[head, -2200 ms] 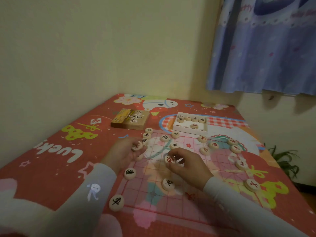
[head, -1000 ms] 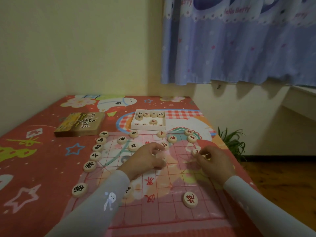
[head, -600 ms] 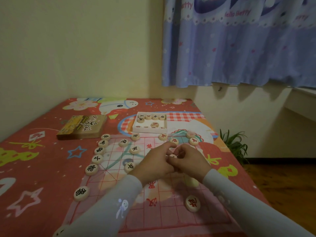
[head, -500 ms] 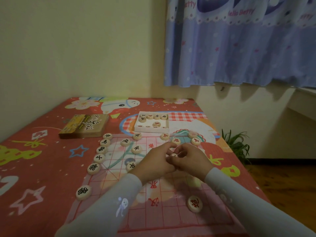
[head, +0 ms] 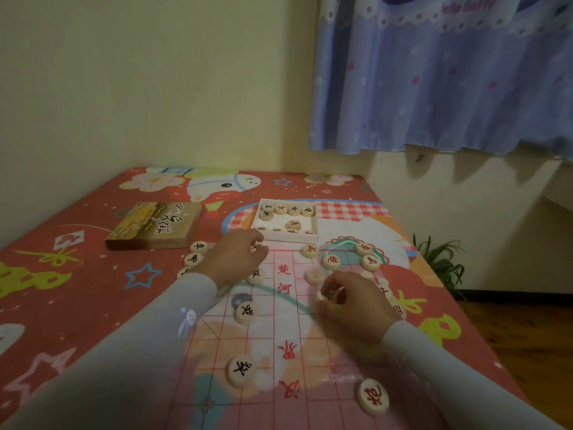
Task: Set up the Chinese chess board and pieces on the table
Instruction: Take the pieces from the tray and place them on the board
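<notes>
In the head view, we took the white box (head: 285, 235) of spare pieces as our landmark. The board sheet (head: 280, 336) lay spread on the table (head: 77, 290) just in front of the box, reaching back toward us. Our left hand (head: 237, 257) sat immediately in front of the box's near left corner, fingers curled down over a black piece (head: 256, 247) at the board's far edge, seemingly pinching it. Our right hand (head: 350, 301) was farther in front of the box and to its right, fingers bent around a red piece (head: 330, 295) held tilted just above the board. More pieces lay in front of the box on both sides, and the box lid (head: 155, 226) rested to its left. We judged the thin sheet the main risk: a sleeve dragging across it could shift it and scatter the placed pieces. The tilted red piece could also slip from our fingertips and knock the blank-faced piece (head: 314, 275) just beyond it.
</notes>
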A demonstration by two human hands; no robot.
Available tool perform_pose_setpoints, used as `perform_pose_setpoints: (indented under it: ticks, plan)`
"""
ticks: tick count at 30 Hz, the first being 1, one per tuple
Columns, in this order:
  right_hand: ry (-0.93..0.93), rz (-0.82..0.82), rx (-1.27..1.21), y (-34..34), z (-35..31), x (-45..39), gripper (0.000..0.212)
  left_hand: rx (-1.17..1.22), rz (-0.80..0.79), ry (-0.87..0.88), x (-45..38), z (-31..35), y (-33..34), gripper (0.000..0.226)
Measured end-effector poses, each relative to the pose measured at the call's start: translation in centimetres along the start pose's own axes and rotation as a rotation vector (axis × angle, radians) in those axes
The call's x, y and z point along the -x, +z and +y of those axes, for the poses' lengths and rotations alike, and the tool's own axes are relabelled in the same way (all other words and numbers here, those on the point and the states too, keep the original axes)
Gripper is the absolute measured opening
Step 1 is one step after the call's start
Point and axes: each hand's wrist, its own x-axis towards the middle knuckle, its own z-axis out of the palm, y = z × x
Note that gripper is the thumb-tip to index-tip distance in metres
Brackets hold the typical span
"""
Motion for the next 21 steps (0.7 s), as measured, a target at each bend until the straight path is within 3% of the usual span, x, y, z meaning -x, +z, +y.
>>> perform_pose_setpoints:
  ticks: [7,15,21]
  plan:
    - [-0.063,-0.147,0.061,0.0,0.1,-0.4,0.020,-0.132,-0.012,-0.026,-5.7,-1.7,-0.8,0.039]
    - [-0.011,0.011,-0.048,-1.8,-0.6,-7.6,0.021,-0.281,-0.058,0.031,-12.2,-1.5,0.9,0.034]
    - [-0.016,0.029,-0.038,-1.4,-0.3,-17.3,0.021,-0.370,-0.198,0.057,-16.5,-1.6,1.8,0.025]
